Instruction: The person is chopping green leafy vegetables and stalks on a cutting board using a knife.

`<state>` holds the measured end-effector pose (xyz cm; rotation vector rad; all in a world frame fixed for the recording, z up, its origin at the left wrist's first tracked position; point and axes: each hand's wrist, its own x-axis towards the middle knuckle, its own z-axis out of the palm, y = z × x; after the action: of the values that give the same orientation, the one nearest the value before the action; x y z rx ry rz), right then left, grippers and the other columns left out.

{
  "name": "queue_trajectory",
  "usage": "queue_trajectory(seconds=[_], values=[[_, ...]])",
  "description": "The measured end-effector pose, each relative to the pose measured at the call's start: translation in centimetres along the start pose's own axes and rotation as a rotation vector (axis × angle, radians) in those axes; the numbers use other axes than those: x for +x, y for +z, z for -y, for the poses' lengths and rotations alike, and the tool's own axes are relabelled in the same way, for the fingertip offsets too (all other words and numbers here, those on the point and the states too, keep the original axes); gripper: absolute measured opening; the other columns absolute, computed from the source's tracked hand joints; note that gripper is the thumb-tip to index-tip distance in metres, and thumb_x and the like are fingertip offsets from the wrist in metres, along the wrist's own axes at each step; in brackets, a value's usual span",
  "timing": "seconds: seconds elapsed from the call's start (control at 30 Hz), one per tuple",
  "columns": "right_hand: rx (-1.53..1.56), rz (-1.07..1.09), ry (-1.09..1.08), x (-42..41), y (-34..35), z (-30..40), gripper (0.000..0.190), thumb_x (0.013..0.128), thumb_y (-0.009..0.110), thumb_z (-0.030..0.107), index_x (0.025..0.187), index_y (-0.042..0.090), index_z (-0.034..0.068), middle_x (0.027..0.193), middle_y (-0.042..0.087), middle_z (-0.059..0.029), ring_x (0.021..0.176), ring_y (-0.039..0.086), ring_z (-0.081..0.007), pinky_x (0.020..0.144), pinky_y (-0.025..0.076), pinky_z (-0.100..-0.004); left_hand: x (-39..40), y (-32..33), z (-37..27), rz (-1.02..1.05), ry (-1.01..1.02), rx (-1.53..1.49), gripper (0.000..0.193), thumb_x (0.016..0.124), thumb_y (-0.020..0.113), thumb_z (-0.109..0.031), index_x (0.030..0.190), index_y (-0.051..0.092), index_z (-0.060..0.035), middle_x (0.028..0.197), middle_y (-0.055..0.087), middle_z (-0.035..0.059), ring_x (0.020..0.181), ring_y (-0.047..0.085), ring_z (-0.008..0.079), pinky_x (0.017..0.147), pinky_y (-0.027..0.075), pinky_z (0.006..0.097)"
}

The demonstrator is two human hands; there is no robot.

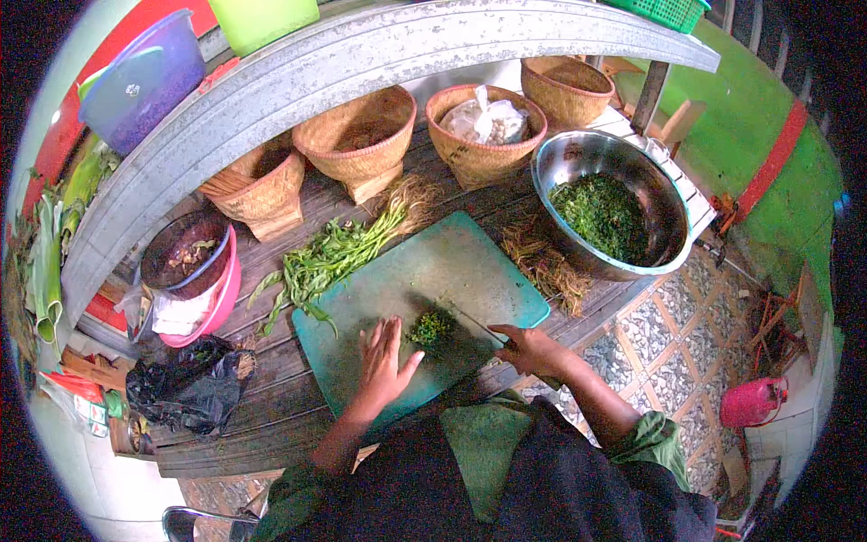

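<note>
On the green cutting board (467, 251) lies a small heap of chopped greens (432, 326). My left hand (387, 362) rests flat on the board just left of the heap, fingers spread, holding nothing. A kitchen knife (474, 320) is in my right hand (532, 349), its blade reaching up and left beside the chopped greens. A bunch of leafy greens with roots (339, 254) lies along the board's upper left edge, some leaves overlapping it. Cut-off roots (542, 261) are piled past the board's right side. A steel bowl (667, 203) holds finely chopped greens (599, 217).
Several woven baskets (359, 146) line the table's back; one holds a plastic bag (484, 122). A metal shelf edge (406, 47) arches above them. A pink basin (227, 298) and a black plastic bag (186, 386) sit at left. A pink gas cylinder (752, 402) stands on the floor at right.
</note>
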<state>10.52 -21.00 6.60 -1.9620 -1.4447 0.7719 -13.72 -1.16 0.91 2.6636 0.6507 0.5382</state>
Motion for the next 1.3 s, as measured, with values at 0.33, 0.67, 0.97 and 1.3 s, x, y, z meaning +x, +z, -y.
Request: queue_trajectory(seconds=[0.33, 0.67, 0.97, 1.3], values=[[0.472, 0.110, 0.349, -0.9, 1.0, -0.7, 0.041, 0.100, 0.052, 0.022, 0.133, 0.045, 0.000, 0.086, 0.063, -0.0109, 0.059, 0.066, -0.0193, 0.049, 0.056, -0.0332, -2.0, 2.2, -3.3, 0.119, -0.060, 0.118, 0.078, 0.095, 0.050, -0.044, 0.148, 0.021, 0.0055, 0.152, 0.023, 0.0307, 0.145, 0.017, 0.0422, 0.112, 0.004, 0.0658], [0.620, 0.240, 0.202, -1.6, 3.1, -1.3, 0.045, 0.101, 0.050, 0.027, 0.139, 0.045, 0.005, 0.084, 0.061, -0.0057, 0.061, 0.059, -0.0138, 0.052, 0.051, -0.0288, 0.0, 4.0, -5.4, 0.114, 0.004, 0.096, 0.075, 0.096, 0.050, -0.044, 0.149, 0.023, 0.0012, 0.151, 0.023, 0.0336, 0.144, 0.016, 0.0441, 0.109, 0.002, 0.0693], [1.017, 0.390, 0.412, -2.0, 4.9, -0.4, 0.061, 0.099, 0.055, 0.032, 0.149, 0.029, 0.009, 0.084, 0.063, -0.0056, 0.054, 0.057, -0.0117, 0.044, 0.047, -0.0253, 0.2, 3.9, -6.1, 0.124, -0.019, 0.113, 0.075, 0.095, 0.048, -0.046, 0.145, 0.029, 0.0071, 0.149, 0.025, 0.0343, 0.145, 0.013, 0.0443, 0.111, 0.000, 0.0662], [1.238, 0.351, 0.322, -3.9, 3.3, -0.6, 0.053, 0.101, 0.052, 0.034, 0.147, 0.034, 0.014, 0.080, 0.058, -0.0007, 0.051, 0.051, -0.0072, 0.042, 0.042, -0.0223, 3.1, 2.9, -8.5, 0.113, 0.084, 0.096, 0.080, 0.095, 0.048, -0.047, 0.147, 0.022, 0.0071, 0.152, 0.019, 0.0335, 0.146, 0.010, 0.0443, 0.112, 0.001, 0.0653]])
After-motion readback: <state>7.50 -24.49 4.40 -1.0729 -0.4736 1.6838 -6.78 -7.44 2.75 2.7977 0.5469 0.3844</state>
